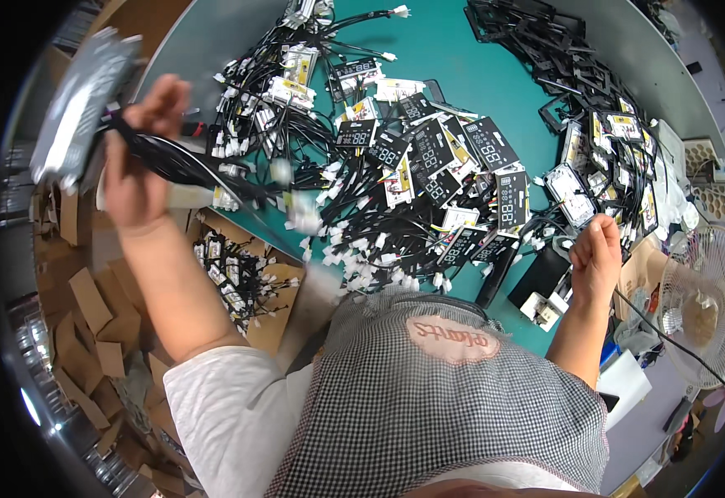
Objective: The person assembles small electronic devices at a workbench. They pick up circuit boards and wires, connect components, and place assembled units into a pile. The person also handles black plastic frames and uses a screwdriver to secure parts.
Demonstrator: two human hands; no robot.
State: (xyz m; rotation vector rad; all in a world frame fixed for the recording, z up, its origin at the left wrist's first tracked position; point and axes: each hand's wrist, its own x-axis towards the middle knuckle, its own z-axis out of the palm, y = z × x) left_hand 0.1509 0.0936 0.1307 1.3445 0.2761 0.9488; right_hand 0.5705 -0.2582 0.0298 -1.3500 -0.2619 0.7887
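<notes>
At the far left my left hand (140, 170) is raised, slightly blurred, its fingers closed around a bundle of black cables (172, 162). The bundle runs from a stack of silvery flat modules (85, 112) beside the hand to blurred white plugs (303, 212) over the table edge. My right hand (596, 259) is at the right side of the table with fingers curled together; what they hold, if anything, is hidden. Near it are a black box (541, 278) and a small white device (542, 310). Ahead lies a heap of black display boards (431, 148) with wires and white plugs.
The green table (454, 62) has grey side walls. Black plastic frames (537, 41) are piled at the far right, with wired modules (620, 158) nearer. A cardboard box (275, 290) of wired modules stands lower left, beside empty cartons (101, 324). A fan (703, 307) stands at right.
</notes>
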